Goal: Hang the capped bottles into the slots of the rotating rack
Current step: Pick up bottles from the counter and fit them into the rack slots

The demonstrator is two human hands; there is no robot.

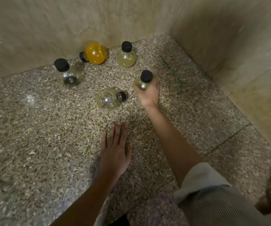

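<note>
Held bottle (141, 83) — small, round-bodied, black cap up, long axis near upright — sits in the right hand (148, 93), whose fingers curl under and around its body. Landmark: the clear bottle lying on its side (107, 99), cap pointing toward the held one, just beside it. Beyond this landmark stand a pale yellow bottle (126, 57) and a clear bottle (68, 75); an orange bottle (95, 54) lies against the wall. Left hand (115, 154) — flat, fingers together, palm down on the speckled floor (33, 144), nearer the viewer than the landmark. No rack in view
</note>
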